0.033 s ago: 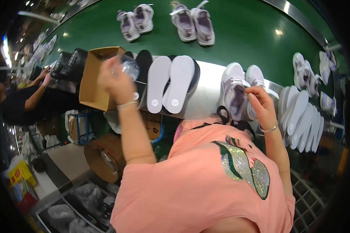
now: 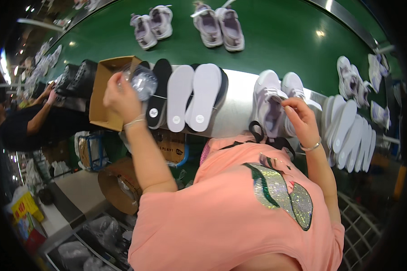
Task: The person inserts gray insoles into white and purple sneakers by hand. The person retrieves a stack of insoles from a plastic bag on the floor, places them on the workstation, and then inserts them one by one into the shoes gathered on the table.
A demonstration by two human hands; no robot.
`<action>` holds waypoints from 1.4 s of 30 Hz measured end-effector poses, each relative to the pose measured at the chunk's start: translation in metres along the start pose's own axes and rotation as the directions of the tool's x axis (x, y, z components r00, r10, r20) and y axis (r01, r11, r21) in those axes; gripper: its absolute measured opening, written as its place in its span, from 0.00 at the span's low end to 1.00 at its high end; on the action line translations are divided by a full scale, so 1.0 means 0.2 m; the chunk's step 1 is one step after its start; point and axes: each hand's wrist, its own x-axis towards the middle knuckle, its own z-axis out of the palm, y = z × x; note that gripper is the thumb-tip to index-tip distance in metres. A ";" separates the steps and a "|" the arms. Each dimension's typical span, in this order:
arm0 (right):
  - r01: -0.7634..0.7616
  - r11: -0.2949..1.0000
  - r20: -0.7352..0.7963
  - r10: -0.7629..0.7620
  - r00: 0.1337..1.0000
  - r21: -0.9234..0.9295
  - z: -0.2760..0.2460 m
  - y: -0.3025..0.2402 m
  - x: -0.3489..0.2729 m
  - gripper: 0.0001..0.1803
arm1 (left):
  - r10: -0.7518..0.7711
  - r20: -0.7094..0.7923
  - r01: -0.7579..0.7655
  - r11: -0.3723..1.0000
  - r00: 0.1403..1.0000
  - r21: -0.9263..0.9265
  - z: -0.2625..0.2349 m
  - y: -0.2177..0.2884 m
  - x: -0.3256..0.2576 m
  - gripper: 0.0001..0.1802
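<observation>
My left hand (image 2: pixel 122 97) is raised and holds a clear crumpled plastic wad (image 2: pixel 142 81) in front of an open cardboard box (image 2: pixel 105 92). My right hand (image 2: pixel 300 119) grips the collar of a pale lilac sneaker (image 2: pixel 266 101), whose mate (image 2: pixel 294 86) stands just right of it. Both sneakers rest on a grey work shelf (image 2: pixel 235 108). Between my hands lie two white insoles (image 2: pixel 194 97), sole side up, and a black insole (image 2: pixel 160 90).
A green conveyor belt (image 2: pixel 280 36) behind the shelf carries pairs of pale sneakers (image 2: pixel 221 25). A fanned stack of white insoles (image 2: pixel 350 133) lies at the right. A co-worker's arm (image 2: pixel 38 115) reaches in at the left. A brown tape roll (image 2: pixel 120 185) sits below.
</observation>
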 end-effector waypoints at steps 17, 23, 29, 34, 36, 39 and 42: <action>-0.044 0.997 -0.112 0.037 0.993 -0.061 -0.14 0.06 -0.18 0.09 | 0.168 0.570 -0.123 0.985 0.804 -0.118 0.14 0.32 -0.54 0.43; 0.208 0.978 -0.024 -0.207 0.978 0.033 -0.02 -0.10 -0.21 0.08 | 0.052 0.789 0.757 0.251 0.612 -0.603 0.05 0.81 -0.52 0.42; 0.006 0.991 -0.310 0.035 0.950 0.130 -0.03 -0.09 -0.24 0.24 | 0.705 0.560 0.348 0.442 0.435 -0.826 0.10 1.19 -0.83 0.24; -0.054 0.998 -0.580 0.036 0.814 -0.012 -0.28 0.16 -0.36 0.21 | 0.931 0.321 0.176 0.292 0.173 -0.940 0.31 1.31 -0.86 0.35; -0.128 0.979 -0.499 0.193 0.845 0.162 -0.35 0.16 -0.42 0.16 | 0.825 0.419 -0.127 0.495 0.379 -0.859 0.38 1.37 -0.94 0.38; -0.373 0.860 -0.158 0.446 0.881 0.349 -0.41 0.12 -0.49 0.14 | 0.797 0.538 -0.301 0.602 0.273 -0.740 0.53 1.41 -1.03 0.31; -0.619 0.704 0.038 0.649 0.760 0.349 -0.46 0.14 -0.52 0.12 | 0.771 0.534 -0.157 0.609 0.347 -0.777 0.63 1.42 -1.03 0.19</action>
